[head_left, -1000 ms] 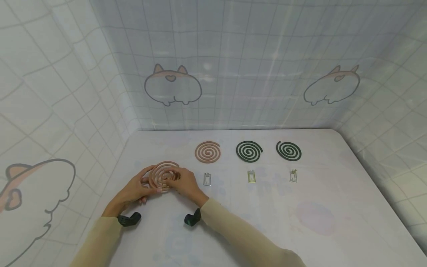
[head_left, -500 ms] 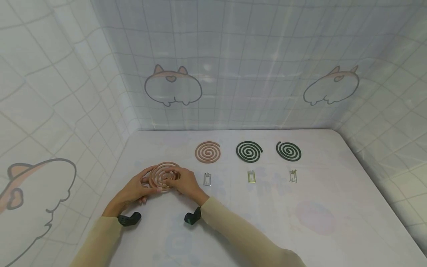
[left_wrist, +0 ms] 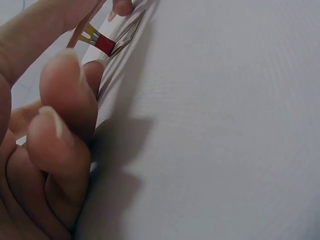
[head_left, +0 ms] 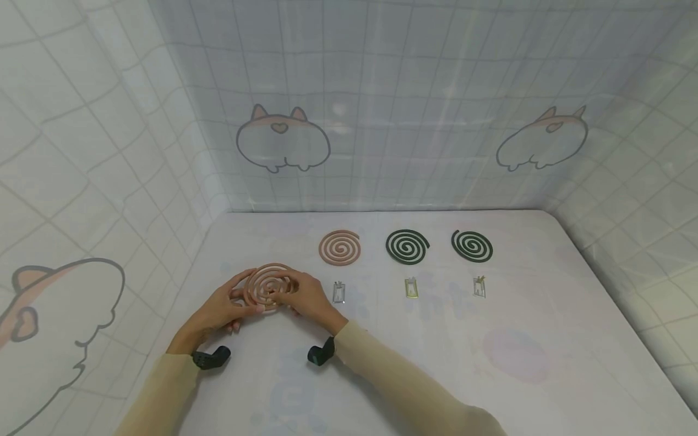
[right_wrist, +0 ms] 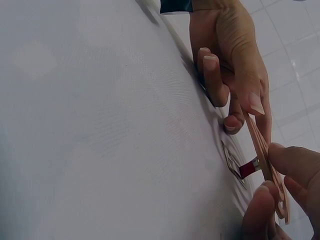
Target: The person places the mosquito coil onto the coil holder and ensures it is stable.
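Note:
My left hand (head_left: 220,307) grips the near-left edge of an orange-brown mosquito coil (head_left: 265,280), thumb on top and fingers underneath. At the coil's middle, my right hand (head_left: 306,298) pinches it between thumb and fingers. In the right wrist view the coil (right_wrist: 260,150) shows edge-on, raised over the tabletop. A small metal coil stand (right_wrist: 231,162) is beneath it, and its upright tab with a red part (right_wrist: 248,168) reaches up to the coil. The left wrist view also shows this red part (left_wrist: 105,45) under the coil.
At the back of the white-covered table (head_left: 436,363) lie another brown coil (head_left: 340,247) and two dark green coils (head_left: 406,247). In front of them are a silver stand (head_left: 339,293), a yellow-edged stand (head_left: 411,288) and one more (head_left: 479,287). Grid-patterned curtains (head_left: 371,151) surround the table.
My right wrist and forearm have shifted slightly to the right, with the fingers still at the coil's middle. My left hand and the coil stay almost in place.

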Demonstrator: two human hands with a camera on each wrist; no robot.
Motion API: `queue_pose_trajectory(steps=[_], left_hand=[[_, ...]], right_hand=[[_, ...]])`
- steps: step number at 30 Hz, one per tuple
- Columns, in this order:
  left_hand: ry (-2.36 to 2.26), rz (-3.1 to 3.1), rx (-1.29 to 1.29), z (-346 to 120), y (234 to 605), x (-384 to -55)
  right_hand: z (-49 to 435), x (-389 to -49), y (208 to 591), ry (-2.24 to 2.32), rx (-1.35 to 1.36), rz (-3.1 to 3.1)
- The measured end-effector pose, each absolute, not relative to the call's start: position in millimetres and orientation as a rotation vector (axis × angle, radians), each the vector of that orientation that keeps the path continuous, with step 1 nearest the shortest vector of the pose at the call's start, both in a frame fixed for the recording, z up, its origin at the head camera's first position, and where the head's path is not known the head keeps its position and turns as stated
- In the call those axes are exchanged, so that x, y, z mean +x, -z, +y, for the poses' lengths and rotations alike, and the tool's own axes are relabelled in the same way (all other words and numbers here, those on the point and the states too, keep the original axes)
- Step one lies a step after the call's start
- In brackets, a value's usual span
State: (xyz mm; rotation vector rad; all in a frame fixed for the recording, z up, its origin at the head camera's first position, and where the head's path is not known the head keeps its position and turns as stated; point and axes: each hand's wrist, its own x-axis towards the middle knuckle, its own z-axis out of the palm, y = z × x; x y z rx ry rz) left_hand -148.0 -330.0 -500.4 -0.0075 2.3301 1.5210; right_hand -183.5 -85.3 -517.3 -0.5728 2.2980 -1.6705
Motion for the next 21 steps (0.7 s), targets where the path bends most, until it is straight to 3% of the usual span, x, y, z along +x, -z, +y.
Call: queue_pose_trajectory(steps=[21], left_hand=[[-1.609, 2.267, 0.060, -335, 501, -146]], right_hand=[[-68, -182, 504, 1.578, -0.530, 2.366]])
